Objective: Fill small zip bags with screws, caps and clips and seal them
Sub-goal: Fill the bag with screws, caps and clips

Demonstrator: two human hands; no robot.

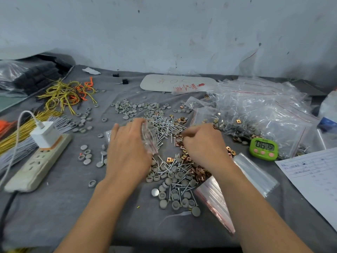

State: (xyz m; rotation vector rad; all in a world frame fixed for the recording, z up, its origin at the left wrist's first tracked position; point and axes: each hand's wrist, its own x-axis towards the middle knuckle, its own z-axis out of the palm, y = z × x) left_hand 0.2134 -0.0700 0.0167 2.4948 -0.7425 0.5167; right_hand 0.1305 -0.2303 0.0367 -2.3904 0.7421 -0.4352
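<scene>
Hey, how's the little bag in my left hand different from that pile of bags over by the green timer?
The zip bag is a single one, gripped by the left hand above the screws; the pile of bags lies heaped on the cloth. The zip bag looks empty, though blur leaves that unsure; the pile of bags is visibly filled with hardware. Both are clear plastic with red lines.
</scene>
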